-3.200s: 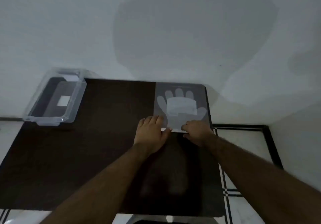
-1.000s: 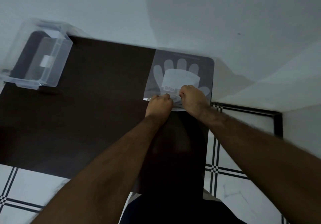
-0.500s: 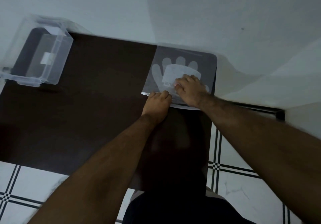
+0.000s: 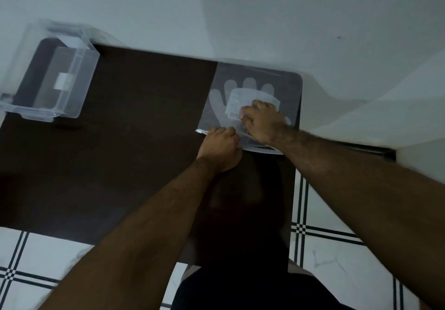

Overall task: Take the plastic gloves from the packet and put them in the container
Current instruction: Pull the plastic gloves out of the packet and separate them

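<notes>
Head view, looking down on a dark table (image 4: 125, 146). Right hand (image 4: 263, 123) lay knuckles-up over the lower middle of the packet (image 4: 250, 110), its fingertips curled down at or just inside the packet's near opening; whether they pinched a glove or only pressed on the film could not be told. Left hand (image 4: 220, 149) was closed on the packet's near edge, just left of the right hand, apparently holding that edge down or apart. Packet sat flat at the upper right of the table, its far edge against the wall (image 4: 240, 8) and its right side near the table's rounded corner. Plastic gloves (image 4: 218, 97) showed through the clear film as a pale hand shape, fingers pointing to the top of the frame, with a white label (image 4: 237, 96) across the palm. A white strip of the packet's mouth projected toward the bottom of the frame beneath the right wrist. Container (image 4: 51, 78), a clear lidless tub, stood at the upper left of the frame on the table's far left corner, well apart from the packet; no glove was visible in it. Judged progress: early, at the opening or reaching-in step. Remaining, by judgement: withdrawing the gloves, carrying them across the table, and placing them in the container.
</notes>
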`<state>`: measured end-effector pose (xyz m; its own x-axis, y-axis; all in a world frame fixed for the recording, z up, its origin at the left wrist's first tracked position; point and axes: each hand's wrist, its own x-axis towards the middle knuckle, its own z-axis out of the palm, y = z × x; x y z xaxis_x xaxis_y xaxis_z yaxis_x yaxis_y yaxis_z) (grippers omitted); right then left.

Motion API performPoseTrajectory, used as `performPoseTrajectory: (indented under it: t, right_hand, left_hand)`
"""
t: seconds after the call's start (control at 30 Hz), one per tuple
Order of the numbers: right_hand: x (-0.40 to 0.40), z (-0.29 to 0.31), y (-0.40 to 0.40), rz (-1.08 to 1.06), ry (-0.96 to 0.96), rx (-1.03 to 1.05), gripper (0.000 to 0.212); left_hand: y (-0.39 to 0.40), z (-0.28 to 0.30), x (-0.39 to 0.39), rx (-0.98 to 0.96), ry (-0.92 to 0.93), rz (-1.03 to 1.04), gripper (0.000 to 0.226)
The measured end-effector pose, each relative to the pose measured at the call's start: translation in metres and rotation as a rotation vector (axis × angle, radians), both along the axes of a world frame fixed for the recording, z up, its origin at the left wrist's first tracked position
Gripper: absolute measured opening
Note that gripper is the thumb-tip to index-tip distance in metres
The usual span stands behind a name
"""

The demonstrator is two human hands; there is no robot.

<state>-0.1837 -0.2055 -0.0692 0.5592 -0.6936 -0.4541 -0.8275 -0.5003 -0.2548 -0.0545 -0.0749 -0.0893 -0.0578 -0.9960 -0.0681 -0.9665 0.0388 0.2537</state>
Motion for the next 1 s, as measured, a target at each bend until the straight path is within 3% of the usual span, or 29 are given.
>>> performPoseTrajectory:
  t: [0.2,0.47,0.67,1.0]
  right_hand:
    - [0.002,0.008,-0.001,0.045,0.029,-0.04,0.046]
    - [0.007,0.009,-0.003,0.052,0.07,-0.057,0.04]
    - [0.011,0.007,-0.006,0.022,0.076,-0.019,0.048]
    - [0.005,0.011,0.002,0.106,0.14,-0.037,0.061]
  left_hand:
    - [-0.008,0.004,0.001,0.008,-0.044,-0.053,0.009]
    - [0.003,0.007,0.002,-0.094,0.018,-0.053,0.008]
    - [0.018,0.007,0.005,-0.198,-0.011,-0.123,0.006]
    - [0.099,0.001,-0.01,-0.17,-0.068,-0.221,0.006]
